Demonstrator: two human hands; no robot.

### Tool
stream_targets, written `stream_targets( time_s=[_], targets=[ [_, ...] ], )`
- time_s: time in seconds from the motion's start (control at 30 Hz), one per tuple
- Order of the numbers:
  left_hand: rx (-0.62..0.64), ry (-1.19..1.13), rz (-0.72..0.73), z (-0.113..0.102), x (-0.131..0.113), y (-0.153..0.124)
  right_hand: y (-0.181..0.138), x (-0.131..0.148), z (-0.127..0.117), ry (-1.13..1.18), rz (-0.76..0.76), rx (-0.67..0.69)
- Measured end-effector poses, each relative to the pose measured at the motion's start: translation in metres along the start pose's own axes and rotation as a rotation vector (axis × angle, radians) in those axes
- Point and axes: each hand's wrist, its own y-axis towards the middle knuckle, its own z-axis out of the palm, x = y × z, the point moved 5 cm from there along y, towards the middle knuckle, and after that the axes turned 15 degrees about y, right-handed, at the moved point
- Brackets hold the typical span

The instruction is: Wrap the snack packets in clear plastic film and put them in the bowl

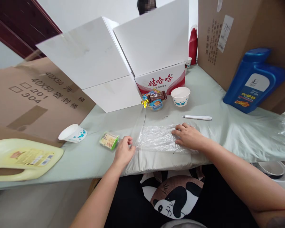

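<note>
A clear plastic bag [156, 139] lies flat on the pale green tablecloth [216, 133] near the front edge. My right hand [188, 136] rests palm down on the bag's right part, fingers stretched out. My left hand [123, 151] is at the bag's left end with its fingers pinched together on the plastic edge. A small green-rimmed snack packet [109, 140] lies just left of my left hand. Beyond the bag sits a pile of wrapped snacks [155, 98], a white paper bowl [180, 96] and a white pen-like tool [197, 117].
A white carton with open flaps [142, 57] stands at the back. A tipped paper cup [72, 133] and a cream jug [21, 158] lie at the left, a blue jug [254, 80] leans on brown cardboard at the right, a red bottle [193, 42] behind. Another person's head shows above the carton.
</note>
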Motion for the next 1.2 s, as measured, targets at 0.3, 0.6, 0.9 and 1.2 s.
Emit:
stream_targets(
  time_s=[0.3, 0.6, 0.9, 1.2],
  targets=[
    [0.233, 0.175, 0.672, 0.03, -0.099, -0.01, 0.0, -0.002, -0.003, 0.008, 0.004, 0.004],
    [0.231, 0.265, 0.619, 0.036, -0.095, -0.014, -0.016, -0.029, -0.033, 0.081, 0.073, -0.126],
    [0.064, 0.13, 0.728, 0.018, -0.082, -0.017, -0.028, 0.007, -0.015, 0.17, -0.114, 0.261],
    [0.073, -0.029, 0.643, 0.002, -0.046, -0.015, -0.037, -0.004, -0.026, 0.227, -0.111, 0.229]
  ],
)
